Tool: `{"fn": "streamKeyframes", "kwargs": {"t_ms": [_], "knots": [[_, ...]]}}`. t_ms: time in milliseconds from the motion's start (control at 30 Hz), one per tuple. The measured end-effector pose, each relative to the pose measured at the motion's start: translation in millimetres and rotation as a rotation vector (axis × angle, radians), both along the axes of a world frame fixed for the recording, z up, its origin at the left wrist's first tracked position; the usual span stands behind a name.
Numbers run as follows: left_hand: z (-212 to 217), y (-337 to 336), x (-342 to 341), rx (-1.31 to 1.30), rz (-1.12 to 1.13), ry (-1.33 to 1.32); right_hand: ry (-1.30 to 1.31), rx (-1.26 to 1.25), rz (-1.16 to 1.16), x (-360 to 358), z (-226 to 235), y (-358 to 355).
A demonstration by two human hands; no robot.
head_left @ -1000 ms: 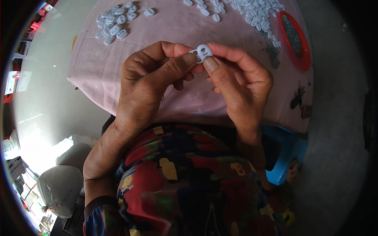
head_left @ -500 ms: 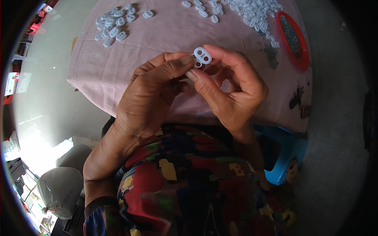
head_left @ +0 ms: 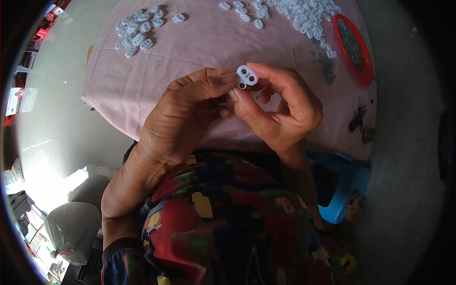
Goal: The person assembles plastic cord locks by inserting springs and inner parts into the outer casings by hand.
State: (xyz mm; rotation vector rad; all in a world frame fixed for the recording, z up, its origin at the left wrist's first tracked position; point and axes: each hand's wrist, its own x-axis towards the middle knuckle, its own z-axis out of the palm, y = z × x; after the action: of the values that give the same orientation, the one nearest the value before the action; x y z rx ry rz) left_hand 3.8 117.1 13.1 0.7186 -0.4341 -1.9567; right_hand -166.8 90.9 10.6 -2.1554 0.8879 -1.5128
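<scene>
Both hands meet over the near edge of a table with a pink cloth (head_left: 190, 52). My right hand (head_left: 280, 109) pinches a small white plastic piece with two holes (head_left: 247, 76) between thumb and fingers. My left hand (head_left: 185, 118) touches the same piece with its fingertips from the left. A second small white part sits pressed under the piece, partly hidden by fingers. A heap of the same white pieces (head_left: 304, 12) lies at the far right of the cloth. Another group of white pieces (head_left: 137, 31) lies at the far left.
A red shallow dish with small dark metal parts (head_left: 354, 47) stands at the table's right side, with loose metal bits beside it. A blue plastic stool (head_left: 346, 185) is below the table on the right. Grey floor surrounds the table.
The hands have shifted slightly and turned the white piece so that its two holes face up. The grip of both hands stays on it.
</scene>
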Motion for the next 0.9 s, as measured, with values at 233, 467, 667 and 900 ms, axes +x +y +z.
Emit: {"fn": "streamKeyframes", "kwargs": {"t_ms": [233, 467, 667, 900], "knots": [[-3, -1, 1, -0.143, -0.002, -0.114, -0.003, 0.016, -0.001, -2, 0, 3], [4, -2, 0, -0.284, 0.088, -0.338, 0.051, -0.019, 0.036, -4, 4, 0], [7, -7, 6, -0.384, 0.04, -0.445, 0.033, 0.112, 0.109, -5, 8, 3], [4, -10, 11, -0.325, -0.018, -0.427, -0.028, 0.223, 0.115, -1, 5, 10]]}}
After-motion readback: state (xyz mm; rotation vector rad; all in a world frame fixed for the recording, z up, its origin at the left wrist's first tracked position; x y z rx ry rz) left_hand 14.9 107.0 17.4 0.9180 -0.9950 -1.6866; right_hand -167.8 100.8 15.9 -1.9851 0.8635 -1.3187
